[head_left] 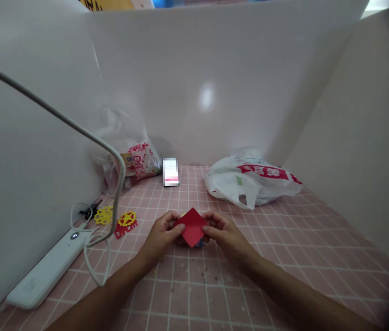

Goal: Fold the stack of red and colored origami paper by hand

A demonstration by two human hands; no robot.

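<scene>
A small square of red paper (193, 228) is held up in a diamond position, with a faint crease across its middle. My left hand (167, 228) pinches its left corner between thumb and fingers. At the opposite corner, my right hand (220, 228) grips it the same way, thumb on top. Something blue (200, 243) shows just below the red paper, and a bit of yellow peeks out behind its upper left edge. What these are is mostly hidden by the paper and the hands.
To the left lie yellow (127, 219) and red (122, 229) paper cutouts, black scissors (89, 212) and a white power strip (47, 271) with cables. A lit phone (171, 172) stands at the back between two plastic bags (146, 161). White panels enclose the pink-tiled table (166, 299).
</scene>
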